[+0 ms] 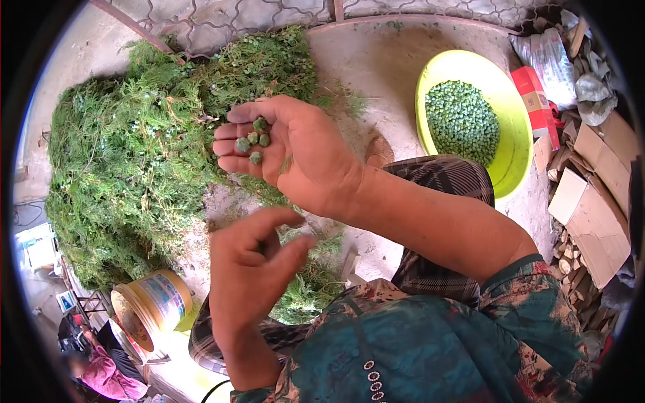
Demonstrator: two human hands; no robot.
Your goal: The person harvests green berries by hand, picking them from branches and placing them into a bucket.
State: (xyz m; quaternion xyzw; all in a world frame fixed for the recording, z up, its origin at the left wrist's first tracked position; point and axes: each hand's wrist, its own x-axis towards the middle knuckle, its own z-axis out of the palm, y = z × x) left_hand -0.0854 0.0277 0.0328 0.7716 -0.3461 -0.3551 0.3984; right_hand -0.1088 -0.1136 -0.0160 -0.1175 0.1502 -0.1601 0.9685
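Palm up, my right hand (pixel 309 151) holds several small green seed cones (pixel 253 138) on its fingers and palm, with the fingers stretched to the left. Just below it, my left hand (pixel 248 262) shows its back. Its thumb and forefinger are apart, nothing visible between them; the other fingers are curled and partly hidden. Behind both hands lies a large heap of cut evergreen branches (pixel 127 174). To the right of my knee, a yellow-green basin (pixel 516 164) contains many green cones like those in my palm.
A tipped bucket (pixel 164 299) lies at the lower left, near a person in a pink top (pixel 111 373). Cardboard pieces (pixel 591 221), a red box (pixel 533 101) and plastic bags (pixel 547 64) are at the right. A metal lattice (pixel 255 20) runs along the top.
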